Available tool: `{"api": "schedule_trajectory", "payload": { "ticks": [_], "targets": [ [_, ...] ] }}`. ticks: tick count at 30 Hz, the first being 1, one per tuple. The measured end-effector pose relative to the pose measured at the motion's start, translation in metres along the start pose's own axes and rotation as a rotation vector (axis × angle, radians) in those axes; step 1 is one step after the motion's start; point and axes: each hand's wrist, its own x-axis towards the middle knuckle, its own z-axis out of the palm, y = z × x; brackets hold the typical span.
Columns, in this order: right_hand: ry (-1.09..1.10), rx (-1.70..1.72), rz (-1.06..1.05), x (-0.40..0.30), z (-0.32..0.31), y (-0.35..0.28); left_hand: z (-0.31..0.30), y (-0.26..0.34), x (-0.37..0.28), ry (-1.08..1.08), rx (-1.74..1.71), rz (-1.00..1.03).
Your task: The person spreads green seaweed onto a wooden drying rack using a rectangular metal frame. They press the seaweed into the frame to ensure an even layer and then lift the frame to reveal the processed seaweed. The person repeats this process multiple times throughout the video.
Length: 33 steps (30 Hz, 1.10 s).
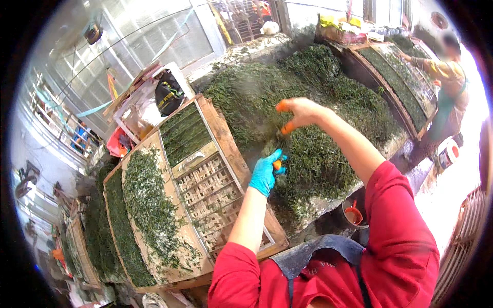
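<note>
My right hand (298,113), with orange covers on its fingertips, is spread above a large heap of chopped green leaves (254,88). Its thumb and fingers are apart, and nothing is in its grasp. A blue glove covers my left hand (268,173), which has curled fingers and a bit of orange showing among them. Blurred greenish matter (270,147) lies at the left fingertips; whether the hand grips it is unclear. Beside my left forearm stands a wooden frame (227,148) with a slatted lattice (208,188), partly covered by leaves at its far end.
Left of the lattice, a board (169,227) bears scattered leaves. A black bag (168,94) sits in a white crate (181,79) behind. Near my right elbow is a bucket with a red scoop (352,215). At far right, another person (448,84) reaches over a similar frame (379,84).
</note>
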Motion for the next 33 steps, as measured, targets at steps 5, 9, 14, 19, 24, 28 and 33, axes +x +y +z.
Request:
{"api": "schedule_trajectory", "payload": {
  "ticks": [5,9,14,19,24,28,33],
  "targets": [
    [-0.117,0.231,-0.192,-0.030,0.114,0.023,0.011,0.007,-0.005,-0.065,-0.077,-0.070],
    [0.120,0.602,-0.040,-0.026,0.177,0.029,0.054,0.078,-0.034,-0.076,-0.086,-0.015],
    [0.220,0.314,0.036,-0.037,0.183,0.062,0.074,0.158,-0.070,-0.167,-0.311,0.263],
    [-0.155,0.017,0.416,-0.051,0.137,0.072,0.070,0.194,-0.093,-0.448,-0.629,0.565],
    [0.218,0.626,0.107,-0.060,0.124,0.060,0.054,0.155,-0.052,-0.136,-0.409,0.244],
    [0.079,1.114,0.151,-0.061,0.130,0.025,0.037,0.140,-0.053,-0.172,-0.398,0.165],
    [-0.364,1.685,0.469,-0.065,0.136,-0.020,0.028,0.120,-0.063,0.081,0.132,0.054]
  ]
}}
